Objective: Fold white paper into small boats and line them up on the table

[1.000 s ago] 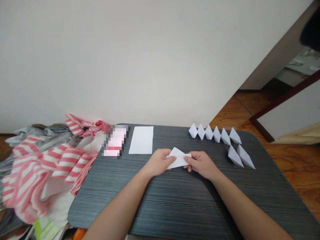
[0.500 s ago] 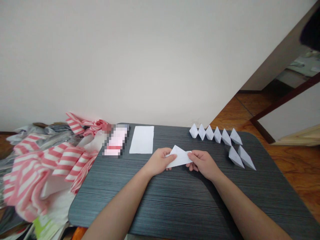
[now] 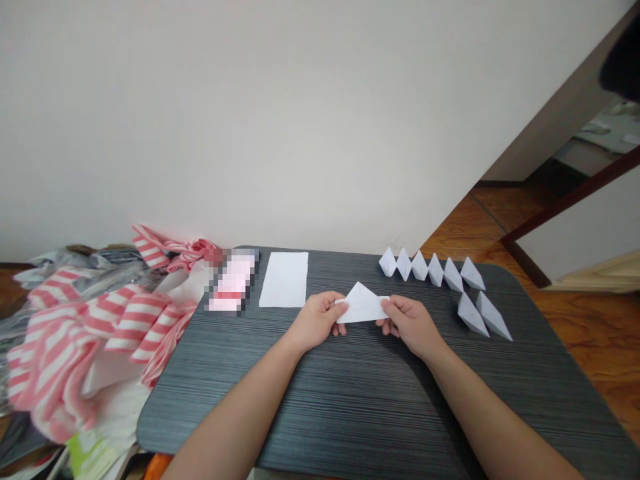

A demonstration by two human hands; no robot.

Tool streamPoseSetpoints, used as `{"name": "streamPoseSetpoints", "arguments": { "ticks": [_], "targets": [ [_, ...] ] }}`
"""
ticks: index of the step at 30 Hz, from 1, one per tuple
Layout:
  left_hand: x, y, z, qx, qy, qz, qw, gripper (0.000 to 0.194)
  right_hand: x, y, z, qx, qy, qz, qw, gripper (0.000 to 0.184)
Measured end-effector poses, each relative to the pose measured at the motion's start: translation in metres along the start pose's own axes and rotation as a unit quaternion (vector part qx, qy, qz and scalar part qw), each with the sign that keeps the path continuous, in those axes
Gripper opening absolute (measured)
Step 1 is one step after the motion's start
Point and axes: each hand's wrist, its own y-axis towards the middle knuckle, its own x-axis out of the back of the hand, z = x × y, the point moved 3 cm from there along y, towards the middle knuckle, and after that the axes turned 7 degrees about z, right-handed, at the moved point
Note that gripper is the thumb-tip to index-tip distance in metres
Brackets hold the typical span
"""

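A white folded paper, with a peak at its top and a long straight lower edge, is held above the table between both hands. My left hand pinches its left end, thumb on the near face and fingers behind. At the other end, my right hand grips the paper the same way. Several folded paper boats form a row beyond my right hand, and two more paper boats lie nearer on the right. A stack or sheet of white paper rests left of the hands.
The dark wood-grain table stands against a pale wall. A pixelated phone-like object lies at its left edge. Beside the table are heaped red-and-white striped cloths and plastic bags. Wooden floor shows at right.
Both hands have shifted slightly; the folded paper is raised a little, more level, and its peak stands farther right. My hands have moved slightly apart along its ends.
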Motion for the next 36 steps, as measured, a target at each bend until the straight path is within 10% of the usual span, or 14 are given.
{"name": "streamPoseSetpoints", "arguments": {
  "ticks": [11, 20, 28, 36],
  "targets": [
    [0.002, 0.002, 0.001, -0.009, -0.059, -0.008, 0.998, 0.036, 0.000, -0.002, 0.003, 0.093, 0.030, -0.010, 0.995, 0.034],
    [0.002, -0.001, -0.002, -0.019, -0.097, -0.002, 0.995, 0.046, 0.001, -0.005, 0.016, 0.270, -0.190, 0.009, 0.944, 0.031],
    [0.001, 0.000, -0.003, -0.010, -0.082, 0.006, 0.997, 0.043, -0.001, -0.003, 0.011, 0.265, -0.186, 0.024, 0.946, 0.028],
    [0.001, 0.001, 0.001, -0.013, -0.065, -0.004, 0.998, 0.028, -0.001, -0.002, -0.003, 0.123, -0.029, 0.003, 0.992, 0.028]
  ]
}}
